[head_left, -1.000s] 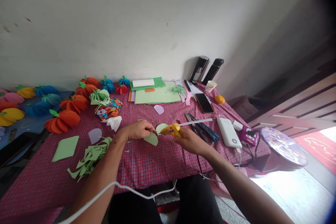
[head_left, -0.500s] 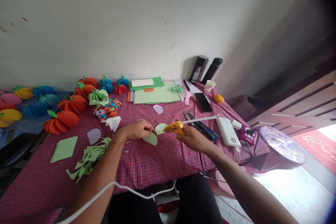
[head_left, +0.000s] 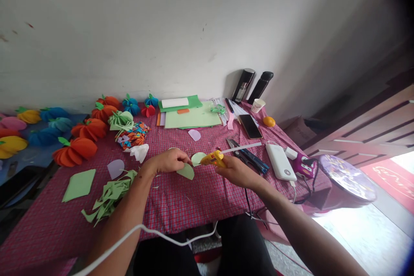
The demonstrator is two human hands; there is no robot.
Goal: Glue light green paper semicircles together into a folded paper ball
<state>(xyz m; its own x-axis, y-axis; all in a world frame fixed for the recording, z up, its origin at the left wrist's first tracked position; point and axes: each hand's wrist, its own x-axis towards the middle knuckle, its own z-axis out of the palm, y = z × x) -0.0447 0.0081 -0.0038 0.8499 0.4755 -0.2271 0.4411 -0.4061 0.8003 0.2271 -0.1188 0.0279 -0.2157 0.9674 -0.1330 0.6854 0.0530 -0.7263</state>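
Note:
My right hand (head_left: pixel 231 170) is wrapped round a yellow hot glue gun (head_left: pixel 213 158), with a long glue stick (head_left: pixel 242 147) poking out of its back. The gun's nozzle is over a pale green rounded paper piece (head_left: pixel 198 158). My left hand (head_left: pixel 173 160) is closed on pale green paper (head_left: pixel 186 172), folded or layered, whose lower half spreads toward me; its fingertips touch near the nozzle. Scissors (head_left: pixel 241 148) and a dark blue-handled tool (head_left: pixel 255 161) lie to the right of the gun.
Paper pumpkins (head_left: pixel 75 151) crowd the left side. Green paper scraps (head_left: pixel 111 196) lie by my left forearm. A phone (head_left: pixel 250 126), an orange fruit (head_left: pixel 268 121), a paper cup (head_left: pixel 258 105) and a white power bank (head_left: pixel 280 161) stand right. A white cable (head_left: pixel 139 227) crosses in front.
My right hand and the glue gun have shifted very slightly to the left over the paper. My left hand stays in place.

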